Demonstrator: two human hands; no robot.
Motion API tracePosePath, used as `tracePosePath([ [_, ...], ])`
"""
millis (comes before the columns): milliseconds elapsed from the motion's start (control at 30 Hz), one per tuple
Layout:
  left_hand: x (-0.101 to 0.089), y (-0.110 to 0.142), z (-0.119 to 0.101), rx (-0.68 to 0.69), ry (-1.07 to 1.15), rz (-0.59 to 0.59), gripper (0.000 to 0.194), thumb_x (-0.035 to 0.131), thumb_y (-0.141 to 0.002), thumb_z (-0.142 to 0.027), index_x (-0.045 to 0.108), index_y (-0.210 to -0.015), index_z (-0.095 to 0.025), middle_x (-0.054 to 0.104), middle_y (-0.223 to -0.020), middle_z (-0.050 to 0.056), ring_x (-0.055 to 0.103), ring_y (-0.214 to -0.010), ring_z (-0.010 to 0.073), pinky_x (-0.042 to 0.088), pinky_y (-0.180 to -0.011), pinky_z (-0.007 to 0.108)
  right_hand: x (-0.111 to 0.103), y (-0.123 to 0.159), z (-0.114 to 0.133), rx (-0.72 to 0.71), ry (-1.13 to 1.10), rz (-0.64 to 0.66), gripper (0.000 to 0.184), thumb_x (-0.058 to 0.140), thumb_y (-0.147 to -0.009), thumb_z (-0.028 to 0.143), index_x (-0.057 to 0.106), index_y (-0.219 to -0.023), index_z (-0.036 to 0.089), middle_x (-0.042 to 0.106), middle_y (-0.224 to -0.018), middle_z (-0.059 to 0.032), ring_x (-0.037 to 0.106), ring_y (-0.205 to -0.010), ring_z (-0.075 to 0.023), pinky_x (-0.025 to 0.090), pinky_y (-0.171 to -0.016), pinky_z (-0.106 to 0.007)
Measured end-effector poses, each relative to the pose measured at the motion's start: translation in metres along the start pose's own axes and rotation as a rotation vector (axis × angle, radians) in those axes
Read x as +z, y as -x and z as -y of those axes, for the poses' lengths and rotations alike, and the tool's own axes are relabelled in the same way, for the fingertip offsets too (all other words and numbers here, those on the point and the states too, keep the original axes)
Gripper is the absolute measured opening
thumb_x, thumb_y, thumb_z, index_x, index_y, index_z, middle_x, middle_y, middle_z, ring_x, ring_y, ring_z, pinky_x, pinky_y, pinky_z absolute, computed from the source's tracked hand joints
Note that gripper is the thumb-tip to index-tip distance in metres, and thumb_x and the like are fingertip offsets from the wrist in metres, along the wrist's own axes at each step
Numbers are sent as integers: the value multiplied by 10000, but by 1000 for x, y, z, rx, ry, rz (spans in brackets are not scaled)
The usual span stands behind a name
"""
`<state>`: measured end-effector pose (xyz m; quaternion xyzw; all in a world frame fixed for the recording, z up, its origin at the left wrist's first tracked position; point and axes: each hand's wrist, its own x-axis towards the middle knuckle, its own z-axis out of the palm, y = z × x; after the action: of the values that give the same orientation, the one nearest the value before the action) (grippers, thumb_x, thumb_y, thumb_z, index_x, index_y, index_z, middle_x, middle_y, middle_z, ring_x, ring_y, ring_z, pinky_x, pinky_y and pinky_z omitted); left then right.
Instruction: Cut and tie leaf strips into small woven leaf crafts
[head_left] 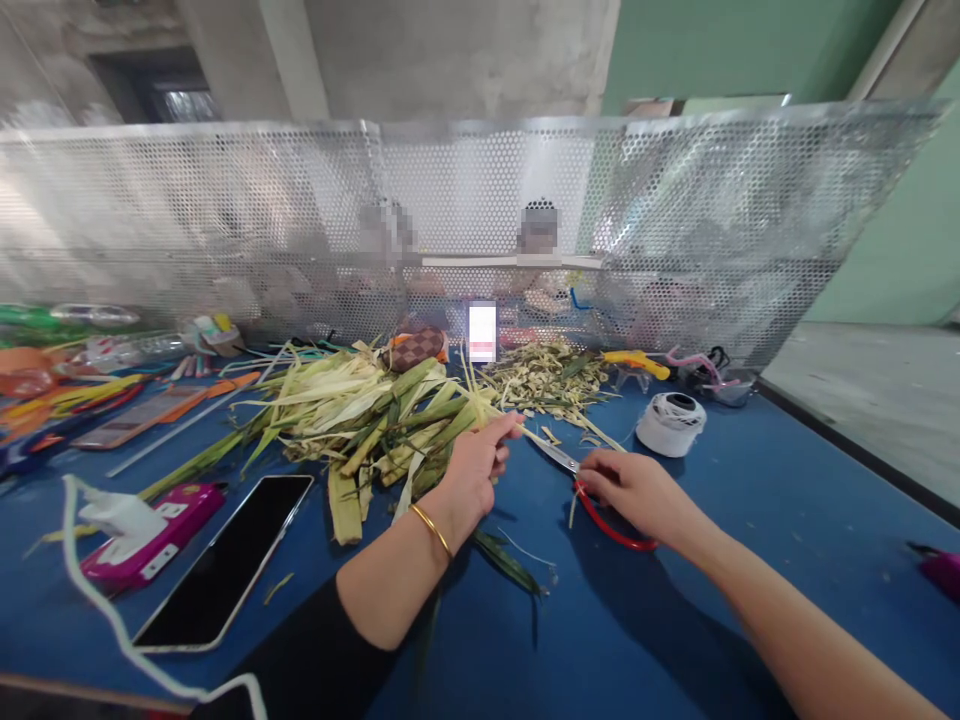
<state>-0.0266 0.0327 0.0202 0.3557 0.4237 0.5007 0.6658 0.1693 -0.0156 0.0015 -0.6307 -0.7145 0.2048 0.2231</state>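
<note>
The scissors [556,454] were located over the blue table [712,620], between the two hands. They had slim, silver-grey metal blades and a glossy, bright red handle. The blades lay close together and pointed obliquely toward the left hand [474,468]; whether their tips touched its fingers could not be determined. The curved red handle extended beneath the right hand [630,488].

The right hand was closed on the scissors, its fingers gathered at the handle near the pivot. A thin, pale strand hung just beside these fingers.

The left hand was held narrow, with thumb and index finger pinching pale leaf strips [480,400]. The strips were slender, yellowish-green and dry-looking; several ends fanned upward above the hand. A gold bangle [431,530] encircled the left wrist.

The leaf pile [337,400] lay beside the left hand. It consisted of long, flat, overlapping pieces, coloured cream to dark green, with creased surfaces. A heap of short clippings [551,375] lay beyond the hands. A white roll [670,425] with a dark centre stood near the right hand. A phone [229,560] with a black screen lay on the left side of the table.
</note>
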Motion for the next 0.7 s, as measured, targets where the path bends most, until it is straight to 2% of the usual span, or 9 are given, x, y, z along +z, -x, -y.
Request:
tracePosePath([
  [67,-2,-2,-1,13,9,-28,316,781,-561,-370,670,-724,-124,555,-647,-21,268,-430,8,88,-410,199,-4,3,-9,22,373,-32,200,505,-800,284,627,-893,156,662,-890,-126,615,-803,-254,416,-667,-330],
  [133,-3,-4,-2,22,23,-38,313,780,-558,-366,654,-708,-121,571,-657,-14,268,-428,6,90,-408,197,-5,4,-15,50,535,12,313,521,-744,175,603,-1042,123,644,-988,-165,614,-895,-285,409,-707,-340],
  [233,-5,-7,-1,23,29,-44,323,783,-553,-367,643,-708,-120,598,-677,-3,270,-422,5,91,-402,199,-4,3,-16,55,553,89,535,510,-687,91,521,-1222,114,646,-1015,-169,625,-915,-284,399,-700,-327],
  [333,-6,-9,0,28,42,-43,316,786,-558,-347,656,-736,-121,616,-694,2,269,-413,2,93,-396,197,0,-1,-14,69,477,85,528,525,-684,109,544,-1211,126,672,-935,-150,633,-862,-283,389,-663,-323],
  [400,-7,-11,0,48,71,-58,301,789,-561,-330,660,-731,-118,621,-700,6,272,-410,-2,100,-391,190,3,-2,-11,93,248,59,483,549,-694,161,576,-1177,151,673,-833,-97,628,-775,-251,396,-641,-315],
  [500,-8,-13,1,90,142,-95,285,783,-586,-333,665,-721,-112,609,-686,2,269,-406,-5,110,-381,177,7,1,0,123,-442,71,474,605,-690,277,575,-1155,188,623,-730,-8,562,-563,-158,426,-580,-295],
  [567,-8,-15,0,108,192,-130,267,773,-613,-325,672,-739,-113,616,-702,4,267,-405,-6,121,-376,167,9,6,10,127,-889,104,462,686,-660,348,588,-1086,198,608,-754,10,551,-546,-121,459,-595,-284],
  [633,-8,-16,0,126,230,-174,244,761,-642,-309,678,-766,-117,642,-755,19,276,-409,-6,141,-374,160,10,13,21,145,-1120,110,463,762,-634,407,613,-1021,200,597,-743,15,597,-629,-127,486,-675,-276],
  [700,-7,-16,-1,155,246,-209,229,749,-667,-302,686,-788,-119,665,-810,39,287,-415,-5,155,-373,158,10,19,30,150,-1226,124,485,778,-634,485,625,-1000,207,590,-722,19,608,-660,-130,495,-736,-286],
])
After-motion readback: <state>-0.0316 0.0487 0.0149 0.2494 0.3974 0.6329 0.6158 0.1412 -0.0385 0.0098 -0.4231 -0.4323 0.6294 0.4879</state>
